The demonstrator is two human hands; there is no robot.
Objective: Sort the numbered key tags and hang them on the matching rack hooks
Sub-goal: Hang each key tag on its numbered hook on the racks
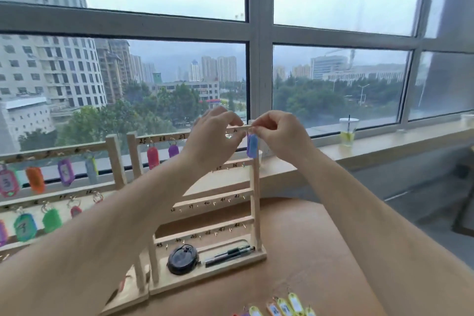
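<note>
Blue key tag (252,146): light, stiff plastic; I'd take its ring. Right hand (279,133) pinches it; left hand (213,136), cannot tell.

Person, 1 item: left hand (213,133), right hand (277,131), both bare. Left forearm (115,226), right forearm (359,200), both unsleeved.

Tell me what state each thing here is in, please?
Blue tag: hanging upright, ring pinched by right hand at the rack top.
Left hand: fingers curled at the rack top; grip unclear.
Red tag: hung on the rack.
Pens: lying in the rack's tray.
Loose tags: lying on the table, unhung.
Cup: upright on the sill.
</note>
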